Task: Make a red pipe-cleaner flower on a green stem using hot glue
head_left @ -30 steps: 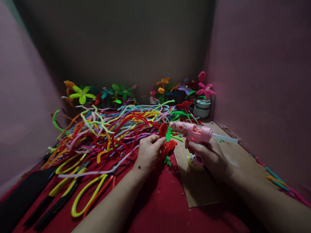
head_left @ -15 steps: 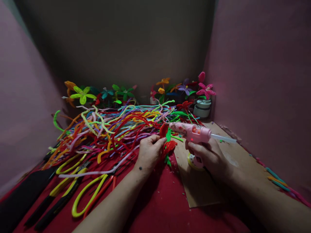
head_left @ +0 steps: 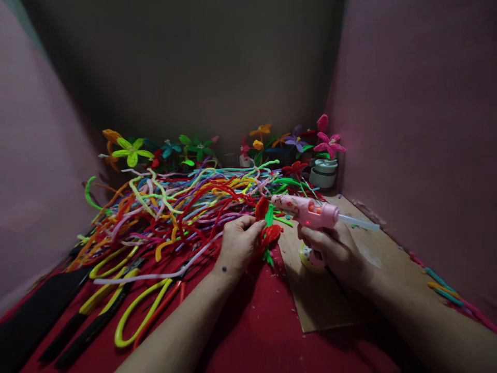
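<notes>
Left hand (head_left: 238,243) pinching half-hidden red pipe-cleaner flower (head_left: 272,234); right hand (head_left: 344,254) clasping pink glue gun (head_left: 321,216), handle (head_left: 318,256) mostly covered; cardboard (head_left: 322,308) open toward near edge.

Smooth plastic glue gun (head_left: 325,214), fuzzy matt flower (head_left: 272,235)

So the glue gun (head_left: 305,209) is pink, roughly level, red light (head_left: 308,223) on, pale stick (head_left: 359,223) poking out back. Front's right by the flower (head_left: 272,234), fuzzy red and green, upright-ish.
</notes>
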A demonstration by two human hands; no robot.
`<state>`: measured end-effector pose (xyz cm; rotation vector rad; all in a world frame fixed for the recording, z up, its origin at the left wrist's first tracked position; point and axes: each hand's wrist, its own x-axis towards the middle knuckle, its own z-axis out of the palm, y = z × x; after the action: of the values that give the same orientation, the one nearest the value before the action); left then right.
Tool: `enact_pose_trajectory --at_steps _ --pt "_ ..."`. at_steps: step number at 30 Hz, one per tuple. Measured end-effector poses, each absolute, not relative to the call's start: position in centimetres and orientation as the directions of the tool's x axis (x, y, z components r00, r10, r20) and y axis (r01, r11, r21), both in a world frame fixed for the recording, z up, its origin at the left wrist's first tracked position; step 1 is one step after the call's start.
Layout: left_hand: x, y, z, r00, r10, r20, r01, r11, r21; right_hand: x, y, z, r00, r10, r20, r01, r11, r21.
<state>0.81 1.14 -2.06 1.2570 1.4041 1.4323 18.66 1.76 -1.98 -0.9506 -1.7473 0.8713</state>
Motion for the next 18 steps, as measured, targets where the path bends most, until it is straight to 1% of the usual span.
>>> enact_pose_trajectory --at_steps 3,10,18 --pt "0.83 1.07 -2.03 -0.228 0.966 0.120 0.105 -0.098 0.990 18.71 1.87 -2.00 -0.269 0.872 0.408 0.213 0.467 -0.858" --pt "0.80 1.11 -1.94 -0.236 0.963 0.132 0.126 -0.104 0.987 18.51 1.53 -1.91 -0.250 0.885 0.393 0.194 0.443 -0.875" --pt "0.69 1.30 -2.25 -0.249 0.957 0.149 0.123 -0.122 0.985 18.60 1.59 -2.64 -0.256 0.911 0.323 0.201 0.377 -0.904"
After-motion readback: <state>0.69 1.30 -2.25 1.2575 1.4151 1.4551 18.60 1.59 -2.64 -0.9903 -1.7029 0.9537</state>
